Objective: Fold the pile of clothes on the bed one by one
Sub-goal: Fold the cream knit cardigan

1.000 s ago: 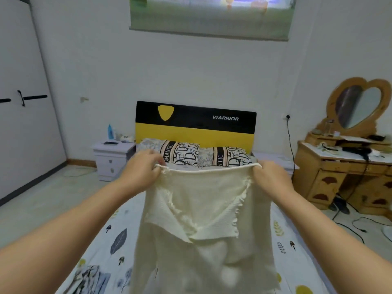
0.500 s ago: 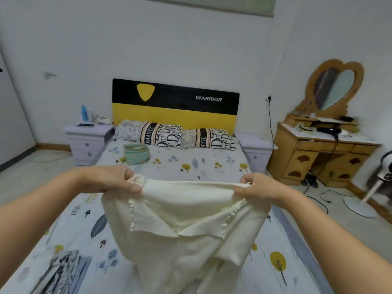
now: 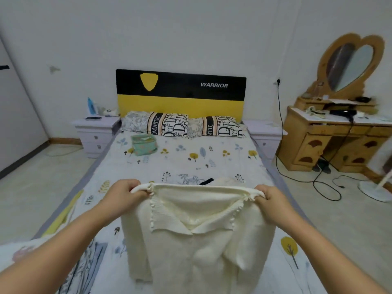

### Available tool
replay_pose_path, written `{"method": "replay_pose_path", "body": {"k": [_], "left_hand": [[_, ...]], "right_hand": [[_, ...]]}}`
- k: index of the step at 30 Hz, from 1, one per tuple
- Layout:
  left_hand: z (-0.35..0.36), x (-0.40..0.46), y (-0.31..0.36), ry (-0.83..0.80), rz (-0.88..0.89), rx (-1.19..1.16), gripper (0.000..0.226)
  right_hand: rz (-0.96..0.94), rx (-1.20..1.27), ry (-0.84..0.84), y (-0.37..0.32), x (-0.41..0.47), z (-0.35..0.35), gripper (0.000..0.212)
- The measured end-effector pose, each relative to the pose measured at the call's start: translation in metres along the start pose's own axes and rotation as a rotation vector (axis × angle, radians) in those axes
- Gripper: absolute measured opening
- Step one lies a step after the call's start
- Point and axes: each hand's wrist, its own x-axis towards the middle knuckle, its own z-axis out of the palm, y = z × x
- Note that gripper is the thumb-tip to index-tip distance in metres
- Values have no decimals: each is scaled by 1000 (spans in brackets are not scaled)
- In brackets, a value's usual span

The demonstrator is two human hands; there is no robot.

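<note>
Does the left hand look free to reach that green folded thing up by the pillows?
Probably not now: the left hand grips the cream top, and the green folded item lies far up the bed.

Two bare forearms entering from the bottom corners, no sleeves in view (uncovered right to the frame edge), bare left hand (image 3: 124, 196), bare right hand (image 3: 273, 201), no rings, watch or gloves visible

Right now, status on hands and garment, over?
Left hand, right hand both gripping cream top by shoulders. Hanging above bed. Nothing blocking.
</note>
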Motion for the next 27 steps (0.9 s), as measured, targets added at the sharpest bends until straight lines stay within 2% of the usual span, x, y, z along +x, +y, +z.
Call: {"method": "replay_pose_path", "body": {"k": [2,5,8,12,16,20,23,27], "left_hand": [[-2,-9,12,73,-2,-11,36],[-18,-22,36,123,23,39,34],[-41,-41,66,136,69,80,27],[-76,-71,104,130,128,-22,19],[-99,-83,121,149,161,-95,10],[-90,-67,112,122,112,-109,7],[-60,-43,82,33,29,-91,15],[0,-8,20,-31,-74,70,34]], "right_hand": [[-33,34,83,-8,-11,-2,29],[-66,20,121,-34,-28,-18,16],[-127,-19,130,-62,-46,-42,20],[-208,-3,116,-92,-67,-81,22],[-286,20,99,-116,-78,-109,12],[-249,29,31,-116,-59,-106,12],[-175,2,-76,-95,-34,-78,24],[-55,-24,-165,-44,3,-15,26]]}}
